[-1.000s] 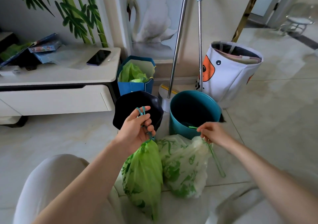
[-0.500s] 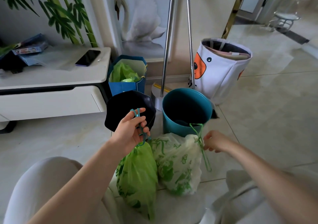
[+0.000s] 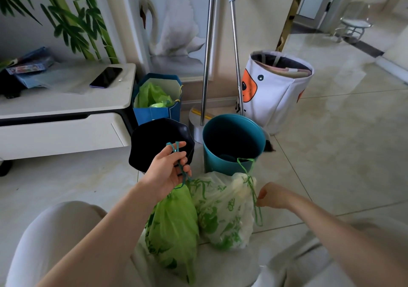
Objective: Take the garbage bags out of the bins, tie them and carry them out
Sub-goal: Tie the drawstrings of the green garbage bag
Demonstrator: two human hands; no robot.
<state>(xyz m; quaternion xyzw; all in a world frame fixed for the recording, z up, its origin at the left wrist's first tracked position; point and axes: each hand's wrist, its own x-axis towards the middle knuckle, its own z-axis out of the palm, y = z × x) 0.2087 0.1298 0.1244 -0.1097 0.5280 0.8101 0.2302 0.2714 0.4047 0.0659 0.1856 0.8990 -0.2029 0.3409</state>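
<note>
Two filled garbage bags sit on the floor between my knees. My left hand (image 3: 169, 172) holds the teal drawstring of the bright green bag (image 3: 172, 227), which hangs below it. The paler green-printed bag (image 3: 223, 207) lies to its right, its drawstring (image 3: 251, 183) standing up in a loop and trailing down. My right hand (image 3: 270, 195) pinches that drawstring low at the bag's right side. Behind the bags stand a black bin (image 3: 152, 141) and a teal bin (image 3: 234, 141), both without bags.
A blue paper bag (image 3: 156, 112) with green plastic inside stands by the white low cabinet (image 3: 64, 119), which carries a phone (image 3: 106, 77). Two metal mop poles (image 3: 207, 55) lean on the wall. A white fabric basket (image 3: 276, 92) is at right; open tiled floor leads to a doorway.
My right hand has dropped from the top of the pale bag's drawstring to lower on its right side. The drawstring loop now stands up free. My left hand keeps its hold.
</note>
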